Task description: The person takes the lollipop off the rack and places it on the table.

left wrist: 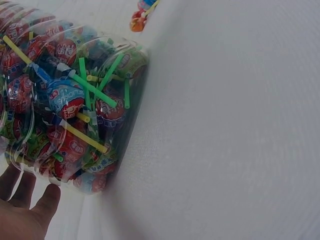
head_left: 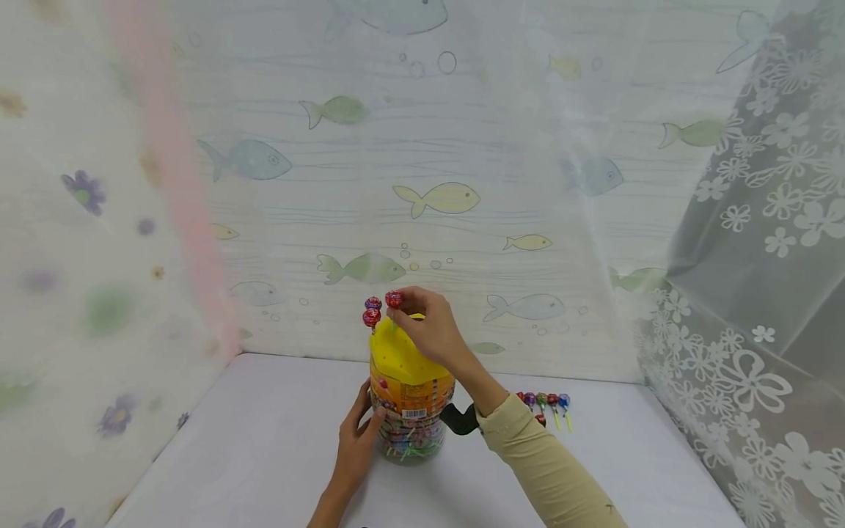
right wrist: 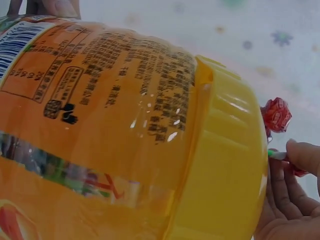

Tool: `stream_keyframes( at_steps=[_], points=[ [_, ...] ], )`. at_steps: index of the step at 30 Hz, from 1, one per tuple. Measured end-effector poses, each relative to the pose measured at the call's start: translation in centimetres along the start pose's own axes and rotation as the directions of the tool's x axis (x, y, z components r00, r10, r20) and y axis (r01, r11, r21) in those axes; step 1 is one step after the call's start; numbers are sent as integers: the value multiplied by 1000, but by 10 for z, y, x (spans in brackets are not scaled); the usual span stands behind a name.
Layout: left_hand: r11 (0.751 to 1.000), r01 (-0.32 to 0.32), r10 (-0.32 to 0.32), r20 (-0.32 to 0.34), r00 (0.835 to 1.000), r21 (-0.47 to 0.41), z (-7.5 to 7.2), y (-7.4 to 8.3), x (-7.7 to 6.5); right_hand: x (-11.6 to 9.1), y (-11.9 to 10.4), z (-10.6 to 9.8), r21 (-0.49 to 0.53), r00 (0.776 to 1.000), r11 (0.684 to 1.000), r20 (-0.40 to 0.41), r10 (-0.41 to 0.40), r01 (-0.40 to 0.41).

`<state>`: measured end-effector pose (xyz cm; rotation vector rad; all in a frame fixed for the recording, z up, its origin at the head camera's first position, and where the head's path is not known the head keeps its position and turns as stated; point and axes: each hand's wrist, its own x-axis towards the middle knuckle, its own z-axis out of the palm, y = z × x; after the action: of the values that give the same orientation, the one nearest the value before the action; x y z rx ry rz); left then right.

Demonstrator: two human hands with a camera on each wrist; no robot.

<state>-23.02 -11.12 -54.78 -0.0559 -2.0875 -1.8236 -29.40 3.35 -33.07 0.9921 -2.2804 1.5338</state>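
Note:
A clear plastic jar (head_left: 413,442) of wrapped lollipops stands on the table, with an orange label and a yellow lid (head_left: 401,361). My left hand (head_left: 356,444) holds the jar's left side, thumb toward me; in the left wrist view its fingertips (left wrist: 49,197) touch the plastic near the base. Above the lid my right hand (head_left: 432,326) pinches a red-wrapped lollipop (head_left: 393,299). Its green stick (right wrist: 271,153) meets the lid's top in the right wrist view; whether it sits in a hole is hidden. Two more lollipops (head_left: 372,317) stand upright at the lid's left edge.
Several loose lollipops (head_left: 553,401) lie on the white table (head_left: 277,440), to the right behind my right forearm. A black curved handle (head_left: 460,419) juts from the jar's right side. A fish-patterned curtain (head_left: 436,147) hangs behind, with flowered sheets at both sides.

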Motion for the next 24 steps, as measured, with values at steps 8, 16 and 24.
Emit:
stream_keyframes(
  at_steps=[8,16,24],
  points=[
    [1000,5,-5,12,1000,-7,-1,-2,4,1,-3,-2,45,996,997,-66,-55,58],
    [1000,-16,16,22,1000,-9,-4,-1,8,-6,-4,-6,86,995,996,-96,-25,33],
    [1000,-7,8,37,999,-16,-5,1,11,-17,-1,-10,113,986,992,-159,-38,57]
  ],
)
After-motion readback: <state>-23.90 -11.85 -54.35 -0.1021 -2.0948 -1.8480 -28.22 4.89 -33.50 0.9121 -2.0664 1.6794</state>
